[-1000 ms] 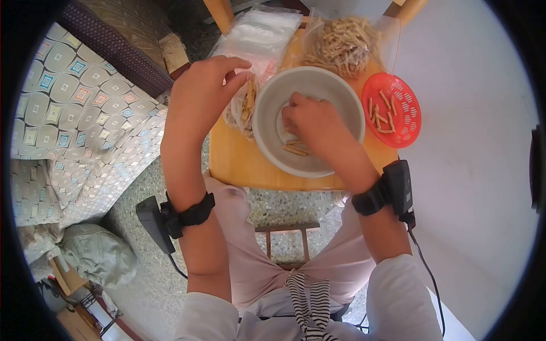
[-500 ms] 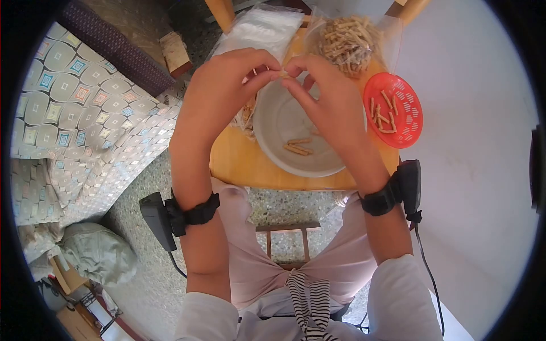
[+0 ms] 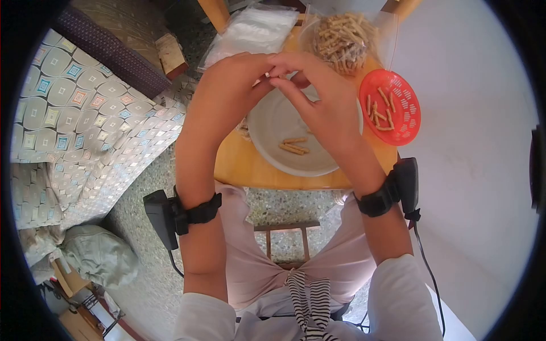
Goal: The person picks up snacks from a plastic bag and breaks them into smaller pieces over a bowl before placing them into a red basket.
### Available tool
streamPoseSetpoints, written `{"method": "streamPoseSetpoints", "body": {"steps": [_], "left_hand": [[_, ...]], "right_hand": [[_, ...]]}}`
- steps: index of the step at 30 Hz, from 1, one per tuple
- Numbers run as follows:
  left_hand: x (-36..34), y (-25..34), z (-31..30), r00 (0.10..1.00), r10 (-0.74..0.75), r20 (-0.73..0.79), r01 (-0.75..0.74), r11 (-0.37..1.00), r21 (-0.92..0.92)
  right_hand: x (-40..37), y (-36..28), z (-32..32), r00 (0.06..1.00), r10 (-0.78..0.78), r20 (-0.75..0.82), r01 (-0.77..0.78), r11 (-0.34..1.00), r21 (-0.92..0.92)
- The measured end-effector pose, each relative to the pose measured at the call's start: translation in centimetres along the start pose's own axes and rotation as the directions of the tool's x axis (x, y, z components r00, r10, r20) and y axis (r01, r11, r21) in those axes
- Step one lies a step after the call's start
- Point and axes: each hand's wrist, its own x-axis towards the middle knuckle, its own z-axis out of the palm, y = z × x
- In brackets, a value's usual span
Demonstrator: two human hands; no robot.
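My left hand (image 3: 230,85) and my right hand (image 3: 327,96) meet over the far rim of a pale round bowl (image 3: 264,128). Both are closed, with thumbs and fingers pinched together. A tiny whitish end of a stick piece (image 3: 267,74) shows between the fingertips; the rest of it is hidden by them. Several short, tan, root-like sticks (image 3: 293,149) lie on the bottom of the bowl. Right of my right hand, a red slotted plastic basket (image 3: 408,116) holds several more sticks (image 3: 388,116).
The bowl stands on a yellow wooden chair seat (image 3: 242,170). Behind it lie a clear bag full of sticks (image 3: 344,42) and a stack of clear plastic bags (image 3: 250,34). Patterned cloth (image 3: 85,113) hangs at left; a white wall (image 3: 472,142) rises at right.
My hands have come closer together, the fingertips now overlapping, and my left wrist has turned inward. The view has shifted slightly; the sticks in the bowl and basket look unchanged.
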Motion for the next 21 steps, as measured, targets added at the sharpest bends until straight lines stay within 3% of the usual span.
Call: {"method": "streamPoseSetpoints", "body": {"steps": [4, 6, 8, 9, 11, 14, 18, 21], "left_hand": [[0.2, 0.0, 0.4, 0.996, 0.065, -0.066, -0.067, 0.998, -0.022], [0.2, 0.6, -0.2, 0.997, -0.076, 0.007, 0.076, 0.989, -0.127], [0.3, 0.8, -0.7, 0.996, -0.079, -0.035, 0.073, 0.988, -0.133], [0.3, 0.8, -0.9, 0.993, -0.086, -0.075, 0.074, 0.987, -0.141], [0.3, 0.5, -1.1, 0.996, -0.064, -0.06, 0.055, 0.989, -0.14], [0.4, 0.4, -0.9, 0.999, -0.027, -0.045, 0.02, 0.989, -0.144], [0.6, 1.3, -0.6, 0.998, -0.026, -0.056, 0.015, 0.981, -0.194], [0.6, 1.8, -0.5, 0.996, -0.035, -0.085, 0.017, 0.978, -0.209]], "right_hand": [[0.1, 0.3, -0.1, 0.998, -0.048, -0.042, 0.046, 0.998, -0.033], [0.2, 0.3, -0.6, 0.996, -0.069, -0.058, 0.065, 0.995, -0.077], [0.5, 0.2, -1.4, 0.985, 0.108, -0.133, -0.118, 0.99, -0.073], [0.6, 0.2, -1.8, 0.985, 0.108, -0.134, -0.118, 0.99, -0.073], [0.8, 0.1, -2.6, 0.974, 0.228, -0.01, -0.229, 0.973, -0.034], [0.3, 1.3, -2.1, 0.977, 0.174, 0.126, -0.15, 0.973, -0.177], [0.0, 1.5, -1.4, 0.987, 0.098, 0.128, -0.071, 0.977, -0.201], [0.2, 0.6, -1.4, 0.966, 0.209, 0.153, -0.18, 0.967, -0.182]]}}
